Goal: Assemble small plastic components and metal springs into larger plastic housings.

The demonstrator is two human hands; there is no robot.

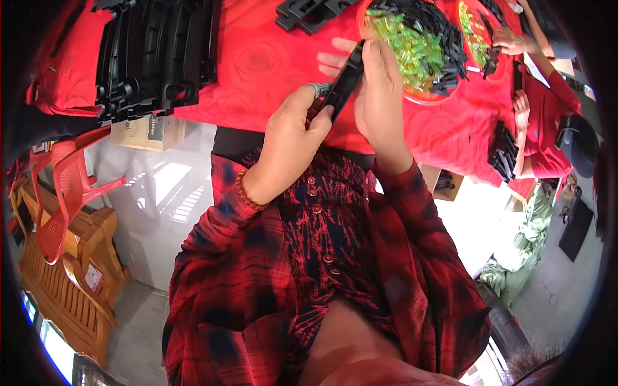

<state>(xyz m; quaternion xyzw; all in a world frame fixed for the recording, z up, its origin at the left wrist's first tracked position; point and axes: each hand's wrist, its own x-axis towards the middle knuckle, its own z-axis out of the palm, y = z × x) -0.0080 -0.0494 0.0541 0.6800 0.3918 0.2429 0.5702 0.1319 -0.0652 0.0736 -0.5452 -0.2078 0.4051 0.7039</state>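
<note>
My left hand, with a beaded bracelet at the wrist, is closed around the lower end of a long black plastic part. The part tilts up and to the right, its narrow edge toward me. A grey textured band shows at my left fingers. My right hand lies with its palm against the part's right side. Its fingers stretch out straight behind the upper end, apart from one another. Just beyond it, an orange-rimmed round tray holds many green-yellow clear pieces and small black pieces.
Long black parts lie stacked at the left of the red-covered table; more black parts lie at the far edge. At right, another person's hand reaches toward a second tray. A red chair stands at left.
</note>
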